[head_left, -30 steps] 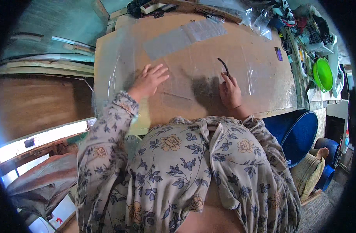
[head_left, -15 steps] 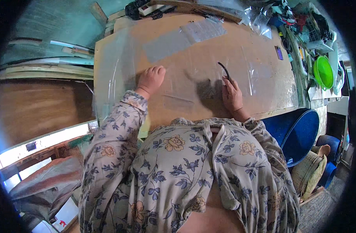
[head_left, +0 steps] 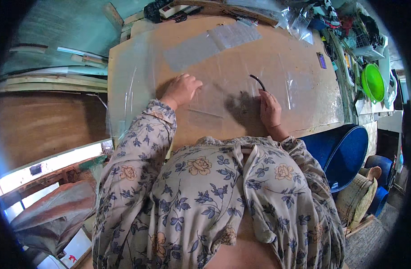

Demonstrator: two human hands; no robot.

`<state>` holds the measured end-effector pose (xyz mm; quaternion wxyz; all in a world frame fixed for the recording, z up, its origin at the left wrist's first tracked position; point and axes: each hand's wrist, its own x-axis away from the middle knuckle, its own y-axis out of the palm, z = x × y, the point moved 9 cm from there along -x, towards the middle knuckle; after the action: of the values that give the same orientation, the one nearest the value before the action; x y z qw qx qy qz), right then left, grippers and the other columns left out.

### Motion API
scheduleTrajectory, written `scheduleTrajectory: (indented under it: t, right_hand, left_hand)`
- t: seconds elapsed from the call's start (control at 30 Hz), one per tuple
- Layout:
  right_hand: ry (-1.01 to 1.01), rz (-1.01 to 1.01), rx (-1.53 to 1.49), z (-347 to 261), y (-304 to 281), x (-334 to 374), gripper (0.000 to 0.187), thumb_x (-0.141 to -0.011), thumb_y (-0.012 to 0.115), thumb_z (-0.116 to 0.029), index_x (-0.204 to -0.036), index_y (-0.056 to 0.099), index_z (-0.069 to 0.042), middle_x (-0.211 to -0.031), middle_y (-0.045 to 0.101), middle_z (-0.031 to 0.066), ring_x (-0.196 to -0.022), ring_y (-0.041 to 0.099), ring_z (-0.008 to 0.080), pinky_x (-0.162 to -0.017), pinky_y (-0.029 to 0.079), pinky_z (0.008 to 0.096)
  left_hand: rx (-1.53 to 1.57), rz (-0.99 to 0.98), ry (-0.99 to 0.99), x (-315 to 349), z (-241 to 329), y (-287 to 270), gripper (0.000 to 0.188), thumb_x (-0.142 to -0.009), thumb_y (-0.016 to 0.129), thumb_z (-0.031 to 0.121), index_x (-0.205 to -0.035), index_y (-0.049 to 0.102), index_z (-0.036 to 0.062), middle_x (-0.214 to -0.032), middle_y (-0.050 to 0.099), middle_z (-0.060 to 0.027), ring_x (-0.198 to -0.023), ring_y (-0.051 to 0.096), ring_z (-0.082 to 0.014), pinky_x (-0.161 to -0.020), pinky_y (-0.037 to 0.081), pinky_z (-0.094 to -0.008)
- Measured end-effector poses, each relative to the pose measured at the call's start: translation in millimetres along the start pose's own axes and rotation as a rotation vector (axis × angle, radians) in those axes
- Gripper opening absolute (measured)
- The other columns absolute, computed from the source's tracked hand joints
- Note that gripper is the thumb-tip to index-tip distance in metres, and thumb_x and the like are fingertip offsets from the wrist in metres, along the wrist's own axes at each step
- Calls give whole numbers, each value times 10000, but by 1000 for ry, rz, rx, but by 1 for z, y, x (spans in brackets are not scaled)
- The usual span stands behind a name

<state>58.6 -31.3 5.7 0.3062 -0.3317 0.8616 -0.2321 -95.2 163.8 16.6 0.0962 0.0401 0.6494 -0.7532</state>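
1. A brown board is covered by a clear plastic sheet, already laid flat; cutting appears barely begun.
2. The sheet is pressed down by the left hand, fingers curled, nothing gripped.
3. A thin dark curved tool is pinched in the closed right hand, tip on the sheet.

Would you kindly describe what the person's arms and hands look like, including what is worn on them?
Both arms are covered to the wrist by loose long sleeves of a pale grey-white fabric printed with dark blue leaves and yellowish roses; the same cloth covers the torso. The left sleeve ends in a gathered cuff. The left hand and right hand are bare, with no gloves; no rings or watch can be made out.
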Motion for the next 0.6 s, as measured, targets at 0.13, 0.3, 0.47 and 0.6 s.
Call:
scheduleTrajectory:
  t: [0.13,0.3,0.47,0.6]
  right_hand:
    - [42,-29,-23,7,4,1,164,-795,488,-13,-951,531,-37,-943,585,142,-857,574,306,-717,472,348]
    - [31,-31,0,4,3,1,161,-799,490,-18,-955,523,-46,-922,589,136,-842,575,306,-713,470,352]
    - [32,-8,-4,0,1,-1,153,-804,491,-32,-953,523,-49,-899,592,133,-822,578,304,-701,471,348]
    - [23,-26,-12,-4,2,-1,154,-807,489,-37,-956,523,-51,-897,592,133,-813,580,300,-694,470,349]
  left_hand:
    - [191,-62,-152,2,-21,17,110,-719,552,70,-819,584,105,-804,528,-74,-754,533,-270,-684,445,-358]
    - [210,-96,-238,-2,-18,12,96,-741,573,116,-834,591,112,-811,525,-74,-757,543,-264,-662,453,-348]
    - [144,-123,-235,-5,-17,2,173,-738,597,189,-901,589,130,-993,522,-49,-991,483,-258,-805,406,-375]
    - [-3,-7,-176,5,-13,7,303,-769,555,245,-1055,540,149,-1198,434,-54,-1151,357,-267,-931,294,-408]
